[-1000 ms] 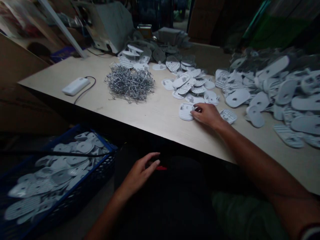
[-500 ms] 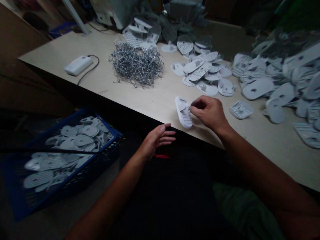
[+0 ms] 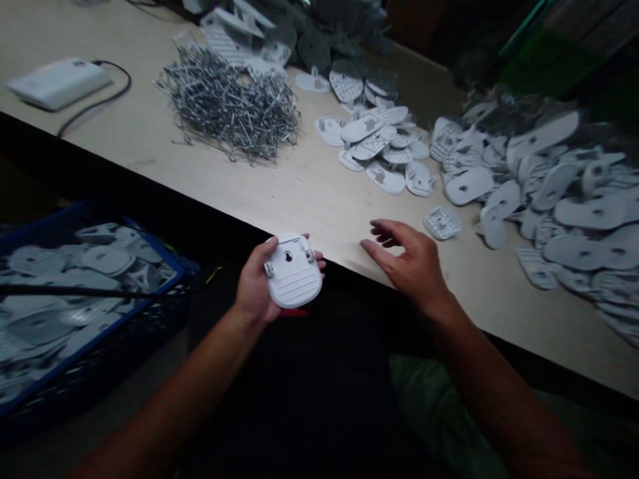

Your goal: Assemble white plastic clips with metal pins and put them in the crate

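left hand (image 3: 257, 283) clasping white plate (image 3: 294, 283) just off tabletop's (image 3: 319, 206) near edge | right hand (image 3: 412, 263) thumb and fingers parted, near edge | wire pile (image 3: 234, 106) far left | white parts (image 3: 574, 206) right | blue crate (image 3: 114, 359) near left

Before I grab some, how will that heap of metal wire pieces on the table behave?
The heap of metal wire pieces will probably snag, since they cross in a tangle, so one may drag others. They look stiff, with straight legs. Pushed, the heap may shed strays, as a few poke out at its edge.
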The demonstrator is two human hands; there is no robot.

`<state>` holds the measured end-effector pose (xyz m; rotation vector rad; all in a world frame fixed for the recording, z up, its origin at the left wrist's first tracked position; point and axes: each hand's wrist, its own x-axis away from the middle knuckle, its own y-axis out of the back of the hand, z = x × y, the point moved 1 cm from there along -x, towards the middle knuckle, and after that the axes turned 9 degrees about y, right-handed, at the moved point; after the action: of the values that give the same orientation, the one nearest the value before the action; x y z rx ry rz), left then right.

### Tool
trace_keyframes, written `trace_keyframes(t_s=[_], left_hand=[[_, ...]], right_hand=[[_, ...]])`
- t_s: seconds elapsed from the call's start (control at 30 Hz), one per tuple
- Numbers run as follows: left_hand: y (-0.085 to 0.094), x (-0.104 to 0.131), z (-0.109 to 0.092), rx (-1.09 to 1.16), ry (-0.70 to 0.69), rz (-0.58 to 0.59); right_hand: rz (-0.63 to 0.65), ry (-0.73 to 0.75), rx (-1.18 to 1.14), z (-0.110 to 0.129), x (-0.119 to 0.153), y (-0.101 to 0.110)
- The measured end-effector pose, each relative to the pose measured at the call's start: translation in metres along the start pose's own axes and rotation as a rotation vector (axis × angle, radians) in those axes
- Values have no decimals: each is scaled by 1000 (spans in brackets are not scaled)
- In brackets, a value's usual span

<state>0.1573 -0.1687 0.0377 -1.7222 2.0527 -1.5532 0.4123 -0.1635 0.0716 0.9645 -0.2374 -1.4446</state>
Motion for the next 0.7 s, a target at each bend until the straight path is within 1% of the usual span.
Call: trace_keyframes(t_s=[0.1,0.17,0.2,0.27,0.33,0.4,0.47,0.57,0.63,0.7], left_hand=[[20,13,-8,-19,-25,-33],[31,21,-11,-19,-12,-60],[36,24,-12,-18,-4,-72],[42,28,-14,-19,-1,-86],[45,29,-16,-21,-13,-76],[44,28,-18,-20,-14,-40],[40,27,-18,-13,-1,14],[35,24,-17,10,15,92],[33,24,-15,19,18,120],[32,23,-13,20,23,128]], right_hand=[[-103,-59,312,-48,4,49],[-136,-114,477,-81,7,82],[-119,-114,539,-96,10,96],[-15,-79,617,-120,14,117],[115,-52,636,-137,18,130],[199,-45,621,-145,20,135],[224,-28,591,-145,19,132],[205,34,524,-137,13,121],[232,61,485,-130,9,114],[272,57,472,-127,6,110]])
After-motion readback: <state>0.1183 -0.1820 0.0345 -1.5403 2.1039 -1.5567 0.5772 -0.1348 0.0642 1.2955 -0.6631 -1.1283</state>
